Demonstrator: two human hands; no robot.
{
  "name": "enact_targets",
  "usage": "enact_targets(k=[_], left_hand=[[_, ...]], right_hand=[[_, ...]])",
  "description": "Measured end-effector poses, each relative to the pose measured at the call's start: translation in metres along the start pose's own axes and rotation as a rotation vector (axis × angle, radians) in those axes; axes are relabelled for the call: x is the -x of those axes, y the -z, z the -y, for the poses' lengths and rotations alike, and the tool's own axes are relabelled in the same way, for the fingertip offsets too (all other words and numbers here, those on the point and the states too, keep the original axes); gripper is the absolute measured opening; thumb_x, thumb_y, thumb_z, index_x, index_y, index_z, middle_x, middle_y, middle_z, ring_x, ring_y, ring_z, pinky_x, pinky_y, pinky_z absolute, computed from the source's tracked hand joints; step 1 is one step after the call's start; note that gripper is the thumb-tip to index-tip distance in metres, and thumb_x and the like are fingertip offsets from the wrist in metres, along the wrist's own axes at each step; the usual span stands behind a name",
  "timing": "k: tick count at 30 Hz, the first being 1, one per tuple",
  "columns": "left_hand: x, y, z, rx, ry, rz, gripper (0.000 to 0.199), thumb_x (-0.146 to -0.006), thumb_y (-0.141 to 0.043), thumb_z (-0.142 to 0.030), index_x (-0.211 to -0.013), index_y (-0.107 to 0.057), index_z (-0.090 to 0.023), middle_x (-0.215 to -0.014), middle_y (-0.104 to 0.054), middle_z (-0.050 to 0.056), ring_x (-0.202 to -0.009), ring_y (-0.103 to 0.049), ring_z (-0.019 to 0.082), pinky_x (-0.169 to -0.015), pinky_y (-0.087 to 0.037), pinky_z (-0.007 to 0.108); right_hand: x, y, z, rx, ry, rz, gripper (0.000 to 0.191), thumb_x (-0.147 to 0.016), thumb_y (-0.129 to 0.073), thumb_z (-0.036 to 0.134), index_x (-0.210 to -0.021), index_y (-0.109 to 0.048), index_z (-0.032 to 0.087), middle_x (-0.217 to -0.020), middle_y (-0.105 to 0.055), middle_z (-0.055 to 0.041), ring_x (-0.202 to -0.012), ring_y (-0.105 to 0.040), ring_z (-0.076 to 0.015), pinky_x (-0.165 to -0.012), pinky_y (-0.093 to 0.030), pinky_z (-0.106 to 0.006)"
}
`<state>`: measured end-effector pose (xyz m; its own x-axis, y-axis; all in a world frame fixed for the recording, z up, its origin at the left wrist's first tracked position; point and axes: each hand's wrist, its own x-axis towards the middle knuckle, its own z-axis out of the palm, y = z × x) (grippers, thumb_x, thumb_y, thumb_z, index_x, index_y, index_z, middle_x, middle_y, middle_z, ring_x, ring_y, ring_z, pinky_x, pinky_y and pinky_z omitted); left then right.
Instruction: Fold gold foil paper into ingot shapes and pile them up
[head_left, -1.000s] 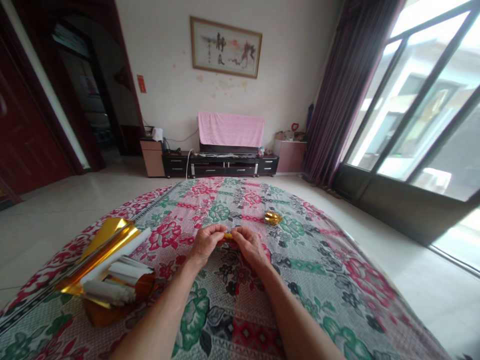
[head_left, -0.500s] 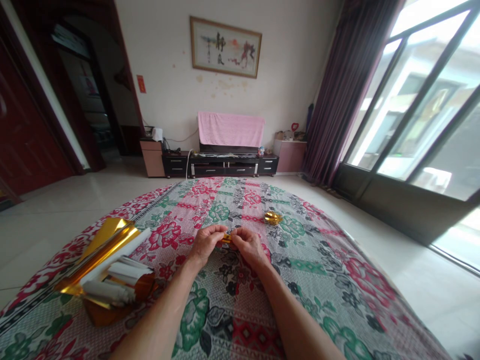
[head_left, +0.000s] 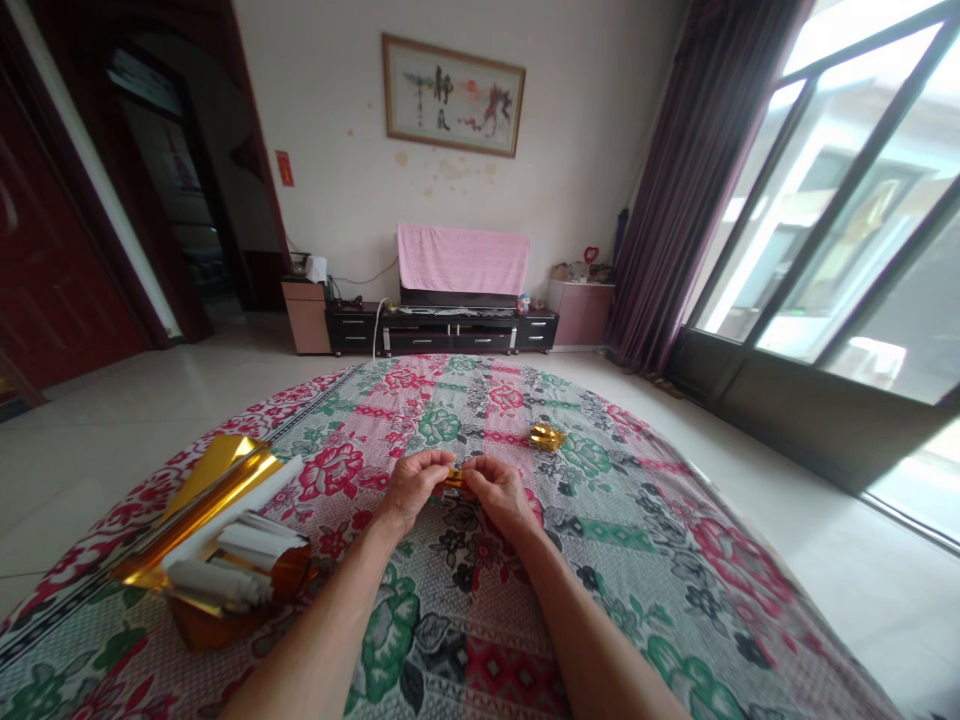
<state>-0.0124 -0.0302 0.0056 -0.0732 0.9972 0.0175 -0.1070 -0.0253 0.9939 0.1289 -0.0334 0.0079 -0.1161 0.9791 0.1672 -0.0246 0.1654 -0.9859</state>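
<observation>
The L hand [head_left: 409,493] and R hand [head_left: 501,492] were close together, w/ the small gold strip [head_left: 455,478] btwn them. The L fingers [head_left: 433,459] were shut in a pinch on one end, and the R fingers [head_left: 480,467] pinched the other end. The bit in the middle showed, all shiny. The strip was out in front of the person, over the flowery cloth [head_left: 615,590] on the counter. I couldn't tell if it touched the cloth, b/c the hands hid some of it.

It looked thin, so a soft, tiny pinch was prob. best. A big tug could have ripped it, and a hard squish could have made bad creases. Both hands needed to be level & go slow, w/ the same pull on each side, so it didn't twist.

The gold bunch [head_left: 547,437] lay past the R hand, not touching it. The gold roll [head_left: 225,505] and white rolls [head_left: 251,545] lay off to the L, away from the fingers, so bumping them seemed easy to avoid w/ small moves.
</observation>
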Motion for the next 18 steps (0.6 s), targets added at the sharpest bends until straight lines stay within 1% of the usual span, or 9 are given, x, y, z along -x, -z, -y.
enact_targets(k=[8, 13, 18], left_hand=[[-0.001, 0.002, 0.001, -0.023, 0.000, 0.007, 0.023, -0.059, -0.062, -0.023, -0.080, -0.067, -0.014, -0.064, -0.063, -0.002, -0.055, -0.054, 0.009, -0.052, -0.041, 0.020], [-0.001, 0.002, 0.000, -0.025, 0.008, 0.011, 0.023, -0.058, -0.062, -0.021, -0.079, -0.067, -0.014, -0.064, -0.063, -0.002, -0.056, -0.054, 0.009, -0.051, -0.041, 0.019], [-0.001, 0.003, -0.001, -0.024, 0.004, 0.025, 0.023, -0.058, -0.061, -0.020, -0.079, -0.067, -0.014, -0.065, -0.063, -0.001, -0.056, -0.054, 0.009, -0.051, -0.041, 0.019]], right_hand=[[-0.004, 0.000, -0.010, -0.022, 0.006, 0.012, 0.016, -0.065, -0.058, 0.028, -0.072, -0.060, 0.014, -0.055, -0.053, 0.0036, -0.047, -0.044, -0.0073, -0.047, -0.034, -0.019], [-0.006, 0.001, -0.014, -0.005, 0.028, 0.019, 0.015, -0.066, -0.057, 0.027, -0.072, -0.060, 0.014, -0.054, -0.053, 0.0038, -0.047, -0.043, -0.0074, -0.046, -0.033, -0.019], [-0.006, 0.001, -0.015, -0.008, 0.044, 0.039, 0.015, -0.066, -0.057, 0.027, -0.072, -0.060, 0.014, -0.055, -0.054, 0.0033, -0.048, -0.045, -0.0075, -0.048, -0.035, -0.019]])
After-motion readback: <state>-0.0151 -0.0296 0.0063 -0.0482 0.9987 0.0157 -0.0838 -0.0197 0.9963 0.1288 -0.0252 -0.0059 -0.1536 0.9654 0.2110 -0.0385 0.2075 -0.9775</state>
